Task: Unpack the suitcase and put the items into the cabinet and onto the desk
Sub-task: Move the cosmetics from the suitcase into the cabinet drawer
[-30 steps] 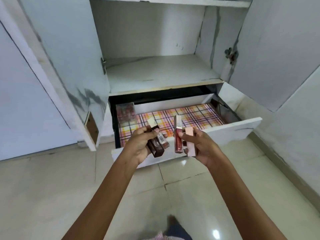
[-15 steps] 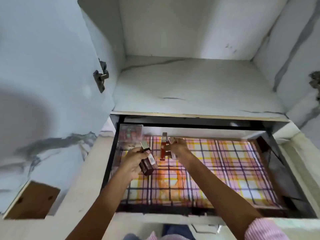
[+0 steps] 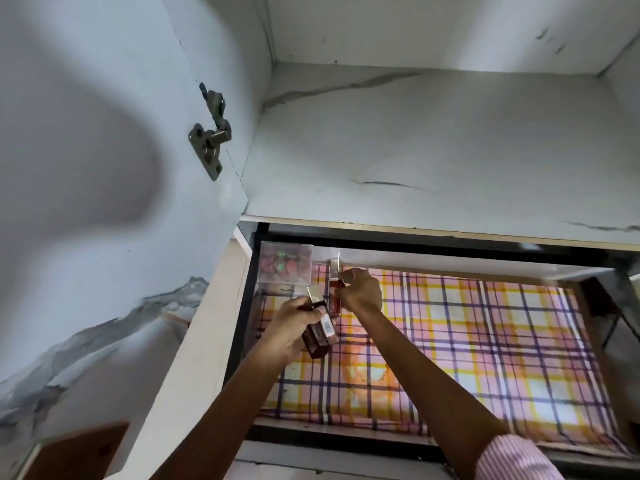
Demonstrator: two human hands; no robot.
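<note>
An open cabinet drawer (image 3: pixel 588 448) is lined with pink, yellow and purple plaid paper (image 3: pixel 467 341). My left hand (image 3: pixel 294 327) holds brown cosmetic tubes with gold caps (image 3: pixel 318 329) above the drawer's left side. My right hand (image 3: pixel 360 289) grips a red lip-gloss tube with a clear cap (image 3: pixel 334 289) and a pink one, upright near the drawer's back left. A clear box of reddish items (image 3: pixel 285 263) stands in the back left corner, just left of the right hand.
A bare white marbled shelf (image 3: pixel 433 150) lies above the drawer. The open left cabinet door (image 3: pixel 104 168) with its metal hinge (image 3: pixel 210 140) stands close on the left. A pink striped sleeve (image 3: pixel 512 459) covers my right forearm.
I have leaned in from standing back on the floor to right over the drawer. Both hands moved forward with their tubes, the right one reaching toward the back left corner.
</note>
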